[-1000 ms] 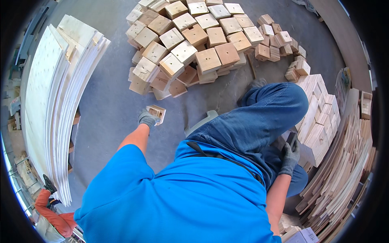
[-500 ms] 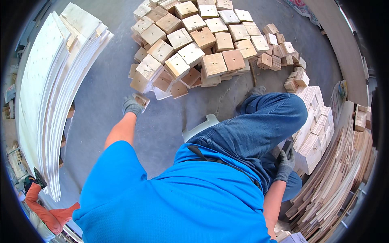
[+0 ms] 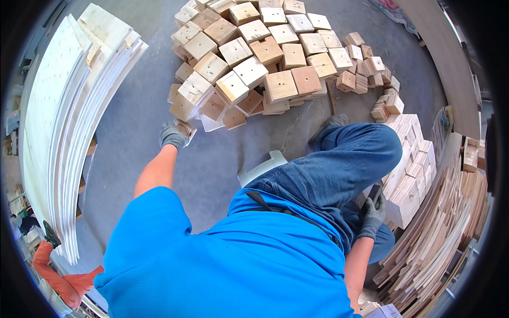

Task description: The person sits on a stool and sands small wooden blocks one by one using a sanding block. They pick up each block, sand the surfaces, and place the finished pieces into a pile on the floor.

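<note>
My left hand (image 3: 173, 134), in a grey glove, reaches out to the front left with its fingers round a small wooden block (image 3: 186, 129). The block is close to the lower left corner of a big pile of wooden blocks (image 3: 281, 85), most of them with small holes in their faces. My right hand (image 3: 373, 216), also gloved, is beside my bent leg, closed on a dark, flat-edged object (image 3: 375, 192) whose kind I cannot make out. Just right of that hand stands a stack of pale wooden blocks (image 3: 405, 201).
Large thin boards (image 3: 58, 106) lean in a stack on the left. Long wood strips (image 3: 429, 228) lie at the lower right. A pale curved piece (image 3: 262, 167) is on the floor by my leg. Another person's orange-clad limb (image 3: 55, 275) shows at the lower left.
My left hand has shifted very slightly up and left with the block. The right hand keeps its place. The other person's orange-clad limb has moved a little.
</note>
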Tool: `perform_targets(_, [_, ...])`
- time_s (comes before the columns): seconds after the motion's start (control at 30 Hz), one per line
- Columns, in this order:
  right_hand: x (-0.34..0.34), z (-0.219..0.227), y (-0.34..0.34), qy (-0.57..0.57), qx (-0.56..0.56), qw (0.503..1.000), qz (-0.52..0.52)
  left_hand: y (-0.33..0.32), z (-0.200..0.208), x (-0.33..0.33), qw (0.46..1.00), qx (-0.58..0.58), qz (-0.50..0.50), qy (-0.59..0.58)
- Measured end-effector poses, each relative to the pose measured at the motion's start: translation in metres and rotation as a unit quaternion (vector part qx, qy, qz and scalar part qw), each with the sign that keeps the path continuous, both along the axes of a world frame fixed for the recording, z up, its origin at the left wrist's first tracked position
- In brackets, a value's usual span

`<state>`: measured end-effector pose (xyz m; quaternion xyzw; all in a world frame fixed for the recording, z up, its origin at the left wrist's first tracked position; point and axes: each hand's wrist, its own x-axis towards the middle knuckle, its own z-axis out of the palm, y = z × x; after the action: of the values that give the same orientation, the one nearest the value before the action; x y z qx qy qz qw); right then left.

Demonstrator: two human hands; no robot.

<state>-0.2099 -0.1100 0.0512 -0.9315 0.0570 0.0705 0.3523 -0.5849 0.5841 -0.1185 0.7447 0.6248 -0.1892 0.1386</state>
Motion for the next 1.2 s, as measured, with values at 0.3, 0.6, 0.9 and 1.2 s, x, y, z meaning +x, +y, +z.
perform_targets(0.3, [-0.004, 0.005, 0.002, -0.022, -0.024, 0.999, 0.028, -0.022, -0.035, -0.013, 0.998, -0.053, 0.004, 0.034])
perform_targets(0.6, [0.002, 0.001, -0.001, 0.006, -0.019, 0.999, 0.033, 0.047, -0.039, -0.074, 0.974, 0.062, 0.207, -0.073])
perform_targets(0.9, [0.003, -0.001, -0.012, 0.021, 0.041, 0.999, -0.025, 0.149, 0.038, 0.012, 0.929, 0.174, 0.102, -0.311])
perform_targets(1.2, [0.001, 0.018, -0.013, 0.015, -0.025, 0.999, -0.035, 0.204, 0.014, 0.092, 0.947, 0.166, 0.045, -0.271])
